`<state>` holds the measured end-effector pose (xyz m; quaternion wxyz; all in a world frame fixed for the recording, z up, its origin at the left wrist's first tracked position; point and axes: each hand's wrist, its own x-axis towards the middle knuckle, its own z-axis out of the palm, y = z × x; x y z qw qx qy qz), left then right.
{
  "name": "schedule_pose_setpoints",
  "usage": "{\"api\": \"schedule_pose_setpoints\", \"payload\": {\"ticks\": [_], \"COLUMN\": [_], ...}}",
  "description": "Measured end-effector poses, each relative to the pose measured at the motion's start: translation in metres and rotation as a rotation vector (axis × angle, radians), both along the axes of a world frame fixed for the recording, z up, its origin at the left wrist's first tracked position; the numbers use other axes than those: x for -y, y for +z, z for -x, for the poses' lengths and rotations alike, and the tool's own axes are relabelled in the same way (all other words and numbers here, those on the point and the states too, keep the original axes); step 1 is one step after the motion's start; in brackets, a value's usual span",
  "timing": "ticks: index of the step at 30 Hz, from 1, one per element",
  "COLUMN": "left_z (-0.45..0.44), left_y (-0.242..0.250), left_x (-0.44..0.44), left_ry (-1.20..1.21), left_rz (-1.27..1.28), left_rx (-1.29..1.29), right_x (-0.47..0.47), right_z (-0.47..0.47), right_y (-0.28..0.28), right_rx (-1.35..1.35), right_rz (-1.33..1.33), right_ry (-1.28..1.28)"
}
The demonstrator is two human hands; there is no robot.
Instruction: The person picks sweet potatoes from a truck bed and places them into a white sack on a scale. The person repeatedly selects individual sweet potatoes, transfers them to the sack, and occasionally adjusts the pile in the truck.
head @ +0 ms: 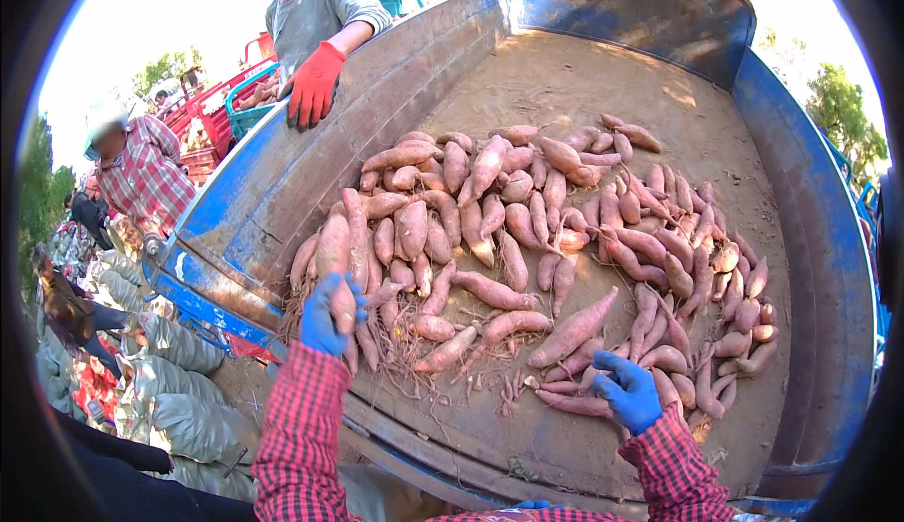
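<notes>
My left hand (pixel 326 317), in a blue glove, is closed around a long sweet potato (pixel 333 246), which points up over the left edge of the pile. My right hand (pixel 630 389), also in a blue glove, hovers close above several sweet potatoes (pixel 578 403) near the front of the truck bed. Its thumb and fingers are apart, with nothing visible between them. A broad heap of reddish sweet potatoes (pixel 494 218) spreads across the dirt-covered bed floor (pixel 551 91). Thin roots (pixel 417 363) and broken bits lie in front of the heap.
Rusty blue metal walls (pixel 798 225) enclose the bed. A person's red-gloved hand (pixel 314 88) rests over the left wall. Another person in a plaid shirt (pixel 152 165) stands outside, near stuffed sacks (pixel 201 427). A red cart (pixel 219 112) holds more produce behind.
</notes>
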<state>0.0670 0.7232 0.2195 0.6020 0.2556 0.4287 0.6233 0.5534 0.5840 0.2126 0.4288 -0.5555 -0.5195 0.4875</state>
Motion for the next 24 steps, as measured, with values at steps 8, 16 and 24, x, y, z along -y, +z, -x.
{"api": "schedule_pose_setpoints", "payload": {"ticks": [8, 16, 24], "left_z": [0.007, -0.123, -0.106], "left_y": [0.0, 0.024, -0.006], "left_x": [-0.111, -0.154, -0.114], "left_ry": [0.452, 0.005, -0.612], "left_rz": [0.158, -0.001, -0.098], "left_rx": [-1.218, -1.885, 0.49], "right_x": [-0.053, -0.078, -0.108], "right_z": [-0.026, -0.009, 0.015], "right_y": [-0.007, 0.001, 0.013], "right_rx": [0.235, 0.406, -0.185], "right_rz": [-0.11, -0.322, -0.032], "right_ry": [-0.084, 0.103, 0.061]}}
